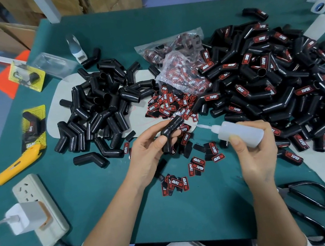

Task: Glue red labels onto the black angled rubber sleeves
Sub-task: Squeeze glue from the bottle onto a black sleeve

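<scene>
Over the bench [193, 213], the left hand [147, 153] grips a bare black sleeve [170, 133] while the right hand [253, 151] squeezes a glue bottle [237, 133], nozzle just short of it; too hard a squeeze could flood the rubber and drip onto the loose labels [195, 163] below.

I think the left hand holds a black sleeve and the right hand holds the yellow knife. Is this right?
Not quite. The head view shows the right hand holding a glue bottle; the yellow knife lies on the table. The left hand does hold a black sleeve.
</scene>
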Tool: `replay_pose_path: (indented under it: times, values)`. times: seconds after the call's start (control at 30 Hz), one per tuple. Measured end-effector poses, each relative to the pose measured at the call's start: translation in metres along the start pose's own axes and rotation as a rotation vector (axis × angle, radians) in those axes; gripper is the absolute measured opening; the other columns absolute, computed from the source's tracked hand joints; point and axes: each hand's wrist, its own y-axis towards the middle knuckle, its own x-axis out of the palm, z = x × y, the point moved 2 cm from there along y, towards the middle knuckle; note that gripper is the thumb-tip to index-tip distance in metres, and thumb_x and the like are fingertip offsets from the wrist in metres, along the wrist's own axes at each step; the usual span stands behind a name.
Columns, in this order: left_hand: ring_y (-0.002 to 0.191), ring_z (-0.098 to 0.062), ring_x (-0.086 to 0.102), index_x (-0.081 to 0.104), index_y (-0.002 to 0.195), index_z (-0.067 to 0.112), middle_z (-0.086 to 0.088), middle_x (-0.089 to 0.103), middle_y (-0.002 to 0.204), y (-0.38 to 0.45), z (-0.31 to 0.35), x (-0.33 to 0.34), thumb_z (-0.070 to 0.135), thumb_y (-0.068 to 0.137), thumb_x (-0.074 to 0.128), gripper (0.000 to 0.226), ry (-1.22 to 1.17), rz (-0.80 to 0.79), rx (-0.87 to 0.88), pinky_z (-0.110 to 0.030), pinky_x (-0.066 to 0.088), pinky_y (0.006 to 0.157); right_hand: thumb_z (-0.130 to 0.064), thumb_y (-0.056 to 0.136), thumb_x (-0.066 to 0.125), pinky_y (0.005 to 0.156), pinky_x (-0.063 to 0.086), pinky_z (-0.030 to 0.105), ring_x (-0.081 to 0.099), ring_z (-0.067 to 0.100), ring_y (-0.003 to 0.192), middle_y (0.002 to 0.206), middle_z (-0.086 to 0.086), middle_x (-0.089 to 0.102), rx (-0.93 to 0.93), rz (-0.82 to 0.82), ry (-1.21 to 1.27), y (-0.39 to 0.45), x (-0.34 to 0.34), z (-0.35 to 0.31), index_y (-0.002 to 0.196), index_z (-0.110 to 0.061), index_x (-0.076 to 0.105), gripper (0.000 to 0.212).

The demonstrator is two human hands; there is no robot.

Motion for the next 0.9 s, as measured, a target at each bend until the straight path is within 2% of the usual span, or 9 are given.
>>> replay_pose_path:
  times: [0.1, 0.17, 0.27, 0.43, 0.53, 0.63, 0.77, 0.83, 0.9]
  values:
    - [0.117, -0.032, 0.072, 0.073, 0.13, 0.013, -0.023, 0.072, 0.127, 0.0, 0.001, -0.003, 0.016, 0.096, 0.073, 0.034, -0.019, 0.02, -0.008, -0.031, 0.058, 0.097, -0.035, 0.092, 0.077, 0.08, 0.056, 0.02, 0.072, 0.009, 0.093, 0.11, -0.012, 0.071, 0.1, 0.012, 0.115, 0.005, -0.003, 0.002, 0.11, -0.043, 0.061, 0.025]
    - [0.116, -0.031, 0.072, 0.073, 0.129, 0.012, -0.023, 0.073, 0.125, 0.0, 0.0, -0.004, 0.007, 0.099, 0.064, 0.032, -0.014, 0.046, -0.027, -0.03, 0.058, 0.097, -0.04, 0.088, 0.083, 0.079, 0.057, 0.021, 0.073, 0.015, 0.095, 0.107, -0.009, 0.071, 0.154, 0.001, 0.058, 0.007, -0.001, 0.008, 0.108, -0.042, 0.059, 0.031]
    - [0.114, -0.029, 0.071, 0.071, 0.132, 0.009, -0.022, 0.072, 0.125, 0.0, -0.001, -0.004, 0.003, 0.097, 0.064, 0.037, 0.021, 0.057, -0.031, -0.03, 0.056, 0.1, -0.039, 0.084, 0.081, 0.08, 0.053, 0.015, 0.068, 0.001, 0.095, 0.106, -0.022, 0.069, 0.184, -0.053, -0.101, 0.004, 0.01, 0.019, 0.106, -0.054, 0.057, 0.036]
    - [0.11, -0.024, 0.072, 0.075, 0.127, 0.02, -0.015, 0.073, 0.124, -0.002, 0.001, -0.005, -0.001, 0.092, 0.072, 0.041, 0.221, 0.118, 0.015, -0.027, 0.053, 0.101, -0.03, 0.091, 0.081, 0.088, 0.045, 0.008, 0.066, 0.003, 0.108, 0.114, -0.029, 0.068, 0.146, -0.111, -0.317, 0.008, 0.029, 0.033, 0.112, -0.058, 0.056, 0.043]
    - [0.1, -0.022, 0.075, 0.075, 0.127, 0.021, -0.018, 0.068, 0.125, -0.002, -0.002, -0.008, -0.01, 0.097, 0.066, 0.044, 0.392, 0.194, 0.042, -0.024, 0.055, 0.095, -0.033, 0.095, 0.078, 0.087, 0.048, 0.012, 0.065, 0.0, 0.107, 0.112, -0.03, 0.066, 0.169, -0.128, -0.381, 0.014, 0.036, 0.038, 0.111, -0.055, 0.052, 0.038]
    - [0.088, -0.022, 0.073, 0.068, 0.13, 0.02, -0.009, 0.07, 0.11, -0.001, -0.005, -0.007, -0.012, 0.099, 0.062, 0.045, 0.475, 0.221, 0.046, -0.028, 0.059, 0.088, -0.037, 0.097, 0.074, 0.082, 0.047, 0.028, 0.06, 0.001, 0.098, 0.103, -0.03, 0.064, 0.131, -0.12, -0.51, 0.013, 0.038, 0.039, 0.115, -0.044, 0.048, 0.032]
    - [0.079, -0.02, 0.071, 0.059, 0.115, 0.014, -0.004, 0.068, 0.098, -0.001, -0.006, -0.005, -0.014, 0.097, 0.062, 0.033, 0.492, 0.229, 0.071, -0.029, 0.06, 0.078, -0.03, 0.095, 0.076, 0.083, 0.047, 0.041, 0.052, 0.013, 0.097, 0.104, -0.012, 0.062, 0.06, -0.091, -0.619, 0.013, 0.035, 0.037, 0.118, -0.031, 0.048, 0.037]
    - [0.078, -0.019, 0.07, 0.061, 0.112, 0.016, 0.001, 0.072, 0.092, -0.003, -0.005, -0.005, -0.011, 0.097, 0.064, 0.03, 0.509, 0.211, 0.073, -0.029, 0.059, 0.08, -0.028, 0.095, 0.077, 0.089, 0.05, 0.044, 0.056, 0.019, 0.103, 0.112, -0.003, 0.068, 0.063, -0.107, -0.634, 0.012, 0.035, 0.037, 0.125, -0.02, 0.054, 0.039]
    - [0.083, -0.019, 0.073, 0.065, 0.112, 0.021, 0.001, 0.074, 0.096, -0.004, -0.003, -0.005, -0.006, 0.097, 0.066, 0.031, 0.516, 0.209, 0.079, -0.029, 0.06, 0.084, -0.028, 0.094, 0.077, 0.097, 0.048, 0.039, 0.058, 0.021, 0.115, 0.126, -0.001, 0.066, 0.08, -0.123, -0.622, 0.008, 0.031, 0.036, 0.133, -0.017, 0.053, 0.047]
